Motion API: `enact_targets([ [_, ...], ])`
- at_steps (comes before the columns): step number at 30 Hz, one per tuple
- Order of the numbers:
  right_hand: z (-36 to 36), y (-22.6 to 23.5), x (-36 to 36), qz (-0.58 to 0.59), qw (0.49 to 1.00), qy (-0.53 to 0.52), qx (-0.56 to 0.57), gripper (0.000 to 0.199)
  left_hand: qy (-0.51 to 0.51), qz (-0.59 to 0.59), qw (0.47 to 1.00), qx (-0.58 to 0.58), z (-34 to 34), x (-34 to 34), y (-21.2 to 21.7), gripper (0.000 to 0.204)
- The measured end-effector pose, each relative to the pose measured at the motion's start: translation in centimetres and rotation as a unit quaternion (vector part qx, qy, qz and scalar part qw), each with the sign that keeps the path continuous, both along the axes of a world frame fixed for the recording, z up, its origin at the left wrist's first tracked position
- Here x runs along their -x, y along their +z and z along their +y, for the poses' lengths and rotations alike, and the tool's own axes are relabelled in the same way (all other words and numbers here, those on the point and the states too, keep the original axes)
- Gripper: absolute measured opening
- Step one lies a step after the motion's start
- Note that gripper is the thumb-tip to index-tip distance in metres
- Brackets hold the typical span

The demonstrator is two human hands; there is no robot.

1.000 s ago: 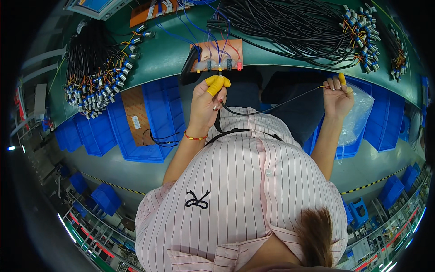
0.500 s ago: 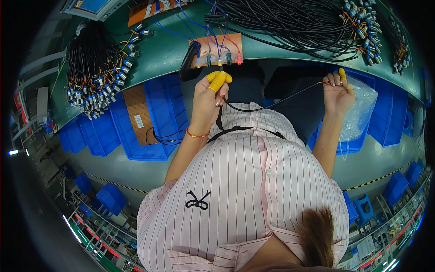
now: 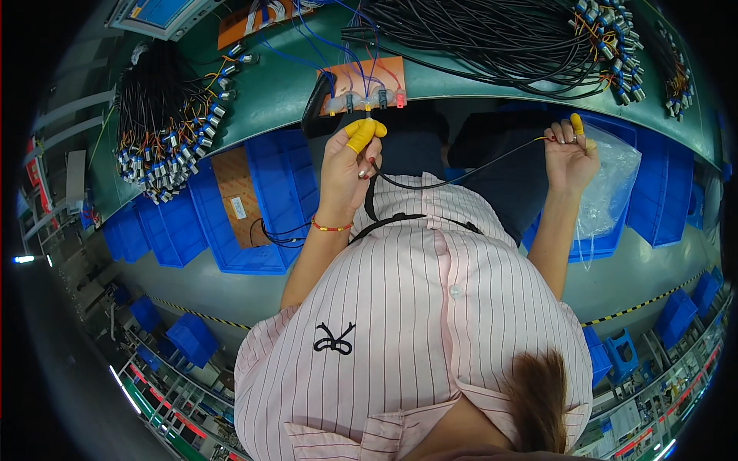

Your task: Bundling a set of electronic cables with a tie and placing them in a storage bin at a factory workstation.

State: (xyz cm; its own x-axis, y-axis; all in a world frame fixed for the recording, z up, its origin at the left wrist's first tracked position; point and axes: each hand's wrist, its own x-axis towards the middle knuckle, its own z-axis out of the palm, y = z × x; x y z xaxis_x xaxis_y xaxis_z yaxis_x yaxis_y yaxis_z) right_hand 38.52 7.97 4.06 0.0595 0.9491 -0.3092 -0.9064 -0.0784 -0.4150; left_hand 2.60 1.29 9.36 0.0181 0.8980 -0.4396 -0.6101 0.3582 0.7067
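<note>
My left hand (image 3: 347,165), with yellow finger cots on thumb and finger, is pinched at the front edge of a small copper-coloured board (image 3: 378,71). One end of a thin black cable (image 3: 450,184) runs into its grip; the plug itself is hidden by the fingertips. The board carries a row of sockets (image 3: 367,102) fed by blue and red wires. Off to the right, my right hand (image 3: 570,157), its thumb in a yellow cot, pinches the cable's other end, where thin orange-yellow wires show. Between both hands the cable sags slightly over my lap.
On the green table (image 3: 277,100), a bundle of black cables (image 3: 157,127) with metal-ended connectors hangs over the left edge. A larger cable bundle (image 3: 492,46) lies at the right. Blue bins (image 3: 234,253) stand below, one with a clear plastic bag (image 3: 607,184). A screen (image 3: 161,15) is at the back left.
My left hand and the board have shifted slightly to the left together. The right hand has hardly moved, and both hands keep their pinch on the cable.
</note>
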Motion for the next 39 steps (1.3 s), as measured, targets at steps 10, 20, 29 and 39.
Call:
enact_targets([
  [10,1.4,1.2,1.5,-0.014,1.000,0.011,0.006,0.017,0.009,-0.060,0.998,-0.020,0.4,0.0,-0.8,0.025],
  [20,0.7,2.3,0.3,-0.023,0.998,-0.004,-0.051,0.016,-0.074,0.057,0.995,0.048,2.4,0.7,1.3,0.035],
  [29,0.5,3.0,-1.4,-0.036,0.995,-0.022,-0.087,0.015,-0.006,0.076,0.997,-0.008,0.9,-1.4,0.3,0.036],
  [39,4.3,7.6,-3.6,-0.075,0.982,-0.016,-0.173,0.013,-0.058,0.221,0.965,-0.128,0.8,-1.8,4.9,0.032],
])
